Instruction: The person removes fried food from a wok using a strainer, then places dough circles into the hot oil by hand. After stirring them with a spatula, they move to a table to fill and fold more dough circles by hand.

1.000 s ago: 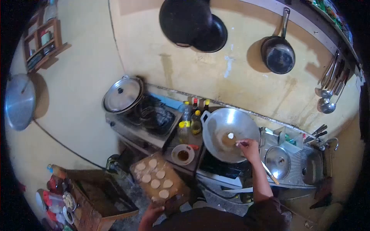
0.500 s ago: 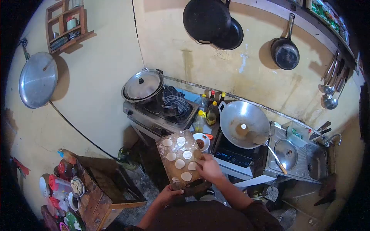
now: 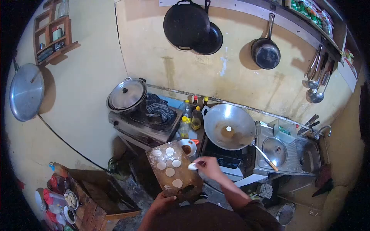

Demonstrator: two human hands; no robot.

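From the head view, your left hand (image 3: pixel 163 202) clasps the wooden board (image 3: pixel 188 172) near its handle slot, thumb on top, presumably leaving its pale rounds (image 3: pixel 176 163) within reach; your right hand's fingertips pinch one pale disc (image 3: pixel 192 166) at the board's edge (touching or not, I cannot tell), toward the wok (image 3: pixel 227 113)

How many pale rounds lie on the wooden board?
6 pale rounds on the board: two at the far end, two mid-board, one just nearer, one nearest the handle slot. None seems hidden.
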